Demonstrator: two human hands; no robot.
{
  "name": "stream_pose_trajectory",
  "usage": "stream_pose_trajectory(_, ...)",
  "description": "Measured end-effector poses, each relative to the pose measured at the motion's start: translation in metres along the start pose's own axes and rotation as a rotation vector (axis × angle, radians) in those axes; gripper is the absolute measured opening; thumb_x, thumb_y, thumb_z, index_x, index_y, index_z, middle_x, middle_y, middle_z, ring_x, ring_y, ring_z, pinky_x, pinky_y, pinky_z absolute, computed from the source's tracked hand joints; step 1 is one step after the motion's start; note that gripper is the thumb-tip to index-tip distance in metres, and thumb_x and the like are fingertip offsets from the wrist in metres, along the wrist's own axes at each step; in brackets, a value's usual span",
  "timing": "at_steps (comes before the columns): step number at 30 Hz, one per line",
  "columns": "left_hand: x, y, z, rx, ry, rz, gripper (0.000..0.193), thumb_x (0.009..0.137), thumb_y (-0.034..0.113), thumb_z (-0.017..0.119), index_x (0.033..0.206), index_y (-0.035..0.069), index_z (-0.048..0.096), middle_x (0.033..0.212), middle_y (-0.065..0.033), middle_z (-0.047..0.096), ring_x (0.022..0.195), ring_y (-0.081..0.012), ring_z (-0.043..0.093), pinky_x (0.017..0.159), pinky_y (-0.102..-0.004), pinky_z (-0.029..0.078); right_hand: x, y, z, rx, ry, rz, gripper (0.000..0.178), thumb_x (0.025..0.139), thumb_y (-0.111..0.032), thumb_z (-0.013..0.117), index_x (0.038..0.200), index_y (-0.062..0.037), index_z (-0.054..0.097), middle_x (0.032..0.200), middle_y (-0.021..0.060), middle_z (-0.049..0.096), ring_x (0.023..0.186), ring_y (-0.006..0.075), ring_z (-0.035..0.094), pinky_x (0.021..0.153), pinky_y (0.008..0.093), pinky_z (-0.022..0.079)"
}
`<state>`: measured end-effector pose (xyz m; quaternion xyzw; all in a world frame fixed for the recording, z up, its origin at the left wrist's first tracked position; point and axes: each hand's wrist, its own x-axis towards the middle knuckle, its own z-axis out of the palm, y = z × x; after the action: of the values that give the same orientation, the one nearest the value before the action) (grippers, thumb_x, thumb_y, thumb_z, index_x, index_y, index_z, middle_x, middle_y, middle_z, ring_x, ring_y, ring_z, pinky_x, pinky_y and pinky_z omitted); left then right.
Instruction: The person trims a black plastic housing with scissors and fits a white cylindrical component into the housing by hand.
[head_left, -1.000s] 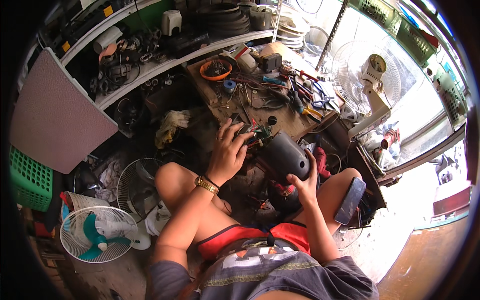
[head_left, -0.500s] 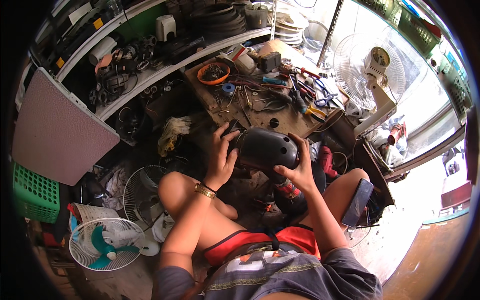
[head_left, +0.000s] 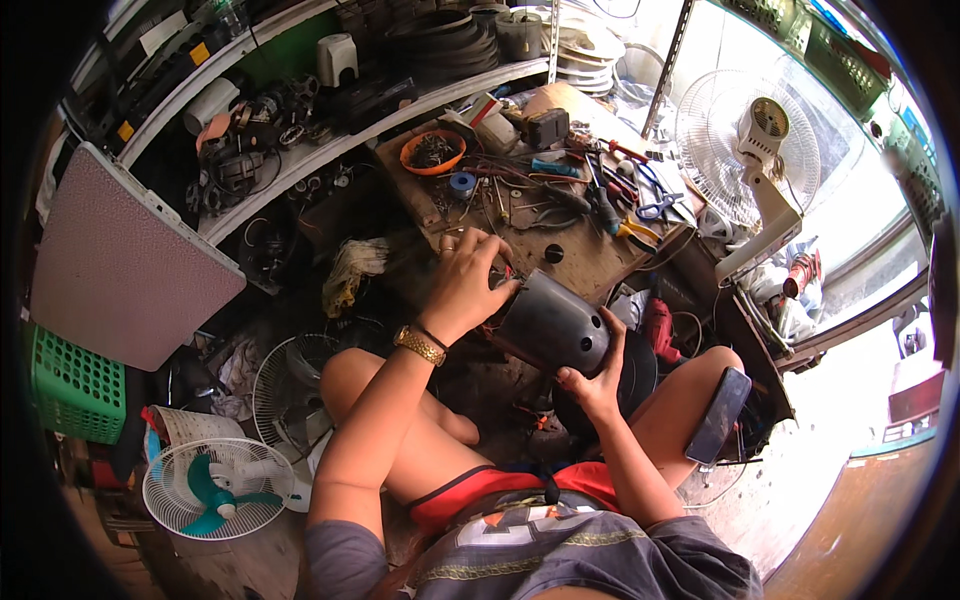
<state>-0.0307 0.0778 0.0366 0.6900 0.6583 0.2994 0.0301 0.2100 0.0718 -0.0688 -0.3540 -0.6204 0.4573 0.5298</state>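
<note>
A dark, rounded cylindrical housing with round holes near its right end is held over my lap, tilted down to the right. My right hand grips that end, thumb underneath and fingers along the side. At the other end my left hand is closed in a pinch, its fingertips at the rim. A bit of red, perhaps a wire, shows beside those fingertips; what they hold is hidden. My left wrist wears a gold watch.
Ahead stands a wooden bench with pliers, screwdrivers and an orange bowl of small metal parts. A white fan stands at right, a teal-bladed fan at lower left. A phone rests on my right thigh, near a red drill.
The housing has shifted slightly right and down, and tilted more. My left hand has gone from spread along its left end to pinching at its rim; my right hand still holds on.
</note>
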Motion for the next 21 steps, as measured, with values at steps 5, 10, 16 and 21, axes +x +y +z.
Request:
stream_pose_trajectory(5,0.005,-0.002,0.005,-0.009,-0.012,0.031,0.036,0.078,0.011,0.076,0.11,0.012,0.059,0.113,-0.0078,0.051,0.113,-0.0276,0.049,0.102,-0.0415,0.033,0.0,-0.007,-0.001,0.0,0.002,0.03,0.103,0.06,-0.045,0.086,0.14,0.0001,0.04,0.129,0.0141,0.04,0.125,0.0279,0.043,0.11,0.0395,0.033)
stream_pose_trajectory(10,0.004,-0.011,0.003,-0.045,-0.062,-0.045,0.032,0.079,0.01,0.074,0.108,0.011,0.06,0.12,-0.0087,0.048,0.119,-0.029,0.046,0.106,-0.0423,0.034,0.013,-0.016,0.006,-0.014,-0.029,-0.023,0.1,0.06,-0.041,0.086,0.139,0.001,0.042,0.129,0.0146,0.041,0.125,0.0286,0.044,0.109,0.0399,0.035)
stream_pose_trajectory(16,-0.002,-0.04,-0.01,-0.401,-0.177,-0.031,0.021,0.089,0.013,0.064,0.109,0.01,0.065,0.134,-0.0094,0.047,0.132,-0.029,0.042,0.113,-0.042,0.032,0.029,-0.017,0.005,0.017,-0.082,-0.011,0.095,0.063,-0.04,0.084,0.138,0.0015,0.042,0.13,0.0161,0.045,0.123,0.0303,0.048,0.107,0.0392,0.038)
stream_pose_trajectory(21,-0.022,-0.05,-0.006,-0.519,-0.112,-0.017,0.036,0.082,0.007,0.068,0.117,0.011,0.061,0.139,-0.0113,0.045,0.138,-0.0304,0.039,0.115,-0.0411,0.032,0.053,-0.028,0.002,-0.062,-0.193,-0.039,0.093,0.065,-0.039,0.083,0.138,0.0021,0.042,0.127,0.0191,0.054,0.122,0.0304,0.053,0.106,0.0396,0.04)
